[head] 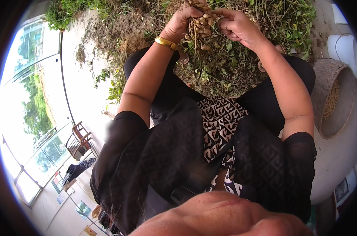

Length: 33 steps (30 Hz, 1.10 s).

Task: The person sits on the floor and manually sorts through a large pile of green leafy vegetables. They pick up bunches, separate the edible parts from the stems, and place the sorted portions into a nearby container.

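At the top of the view, my left hand [182, 22], with a gold bracelet on its wrist, grips a peanut plant by its stems and roots. A cluster of peanut pods [206, 22], pale brown and soil-specked, hangs from the plant between my hands. My right hand [239, 28] is at the cluster's right side, its index finger stretched toward the pods and the other fingers curled. Whether a pod is inside those curled fingers cannot be seen. Below the hands, a heap of pulled plants [225, 70] with green leaves and stems covers the ground between my knees.
On the right, a woven basket [329, 79] lies tilted with loose peanuts [331, 100] inside. White buckets [345, 51] stand beyond it. Soil and dry roots [116, 35] spread across the floor at left. A wooden chair [82, 137] stands farther off by the windows.
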{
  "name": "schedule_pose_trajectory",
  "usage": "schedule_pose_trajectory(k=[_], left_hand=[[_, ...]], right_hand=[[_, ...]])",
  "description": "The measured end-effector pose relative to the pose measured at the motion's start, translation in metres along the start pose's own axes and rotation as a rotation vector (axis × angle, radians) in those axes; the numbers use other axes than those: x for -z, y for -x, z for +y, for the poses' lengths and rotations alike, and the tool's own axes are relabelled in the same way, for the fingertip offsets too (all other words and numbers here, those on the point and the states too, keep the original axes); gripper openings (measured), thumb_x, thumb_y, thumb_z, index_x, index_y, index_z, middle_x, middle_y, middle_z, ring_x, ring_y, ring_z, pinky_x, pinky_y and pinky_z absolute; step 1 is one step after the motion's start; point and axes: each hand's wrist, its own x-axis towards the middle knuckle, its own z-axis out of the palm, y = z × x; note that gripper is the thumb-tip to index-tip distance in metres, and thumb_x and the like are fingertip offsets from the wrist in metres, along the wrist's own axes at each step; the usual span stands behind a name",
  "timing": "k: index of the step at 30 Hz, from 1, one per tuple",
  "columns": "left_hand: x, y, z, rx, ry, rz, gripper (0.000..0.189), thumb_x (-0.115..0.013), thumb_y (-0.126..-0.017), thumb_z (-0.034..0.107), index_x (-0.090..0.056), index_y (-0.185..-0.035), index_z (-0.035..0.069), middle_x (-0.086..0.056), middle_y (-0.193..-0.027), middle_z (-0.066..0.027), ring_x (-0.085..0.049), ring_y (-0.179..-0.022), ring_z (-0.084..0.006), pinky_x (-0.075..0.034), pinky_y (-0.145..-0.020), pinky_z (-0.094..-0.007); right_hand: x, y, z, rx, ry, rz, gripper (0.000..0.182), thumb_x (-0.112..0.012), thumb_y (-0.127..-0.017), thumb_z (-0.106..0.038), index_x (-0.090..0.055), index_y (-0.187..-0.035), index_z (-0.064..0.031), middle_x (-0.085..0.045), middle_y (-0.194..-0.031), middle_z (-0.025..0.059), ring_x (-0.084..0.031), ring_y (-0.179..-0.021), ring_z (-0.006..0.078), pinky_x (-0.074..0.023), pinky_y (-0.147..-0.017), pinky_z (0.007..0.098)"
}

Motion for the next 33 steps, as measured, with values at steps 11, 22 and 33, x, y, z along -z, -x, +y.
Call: schedule_pose_trajectory(k=[11, 22, 33], left_hand=[[-0.013, 0.002, 0.004, 0.229, -0.114, 0.257, 0.023, -0.056, -0.091, 0.019, -0.063, -0.103, 0.001, -0.068, -0.088, -0.0086, -0.067, -0.073, -0.0182, -0.056, -0.064, -0.0318], [0.002, -0.015, 0.000, -0.016, -0.180, 0.178, 0.019, -0.053, -0.091, 0.019, -0.063, -0.087, 0.003, -0.065, -0.073, -0.0051, -0.062, -0.061, -0.0155, -0.052, -0.055, -0.0287], [-0.020, -0.007, -0.001, 0.039, -0.190, 0.186, 0.019, -0.056, -0.094, 0.014, -0.061, -0.107, 0.001, -0.068, -0.091, -0.0066, -0.067, -0.077, -0.0167, -0.056, -0.069, -0.0297]], right_hand=[[-0.009, -0.003, -0.011, 0.472, 0.472, 0.249, 0.022, -0.052, -0.094, -0.023, -0.061, -0.092, -0.0026, -0.053, -0.064, 0.0021, -0.040, -0.046, 0.0060, -0.0300, -0.038, 0.0207], [0.009, 0.016, -0.040, 0.122, -0.364, -0.112, 0.020, -0.060, -0.091, -0.019, -0.061, -0.102, -0.0015, -0.063, -0.077, 0.0059, -0.046, -0.050, 0.0038, -0.0339, -0.039, 0.0169], [-0.037, 0.009, -0.025, 0.402, 0.400, 0.497, 0.023, -0.071, -0.084, -0.019, -0.059, -0.096, -0.0036, -0.056, -0.072, 0.0013, -0.049, -0.058, 0.0074, -0.0414, -0.052, 0.0230]])
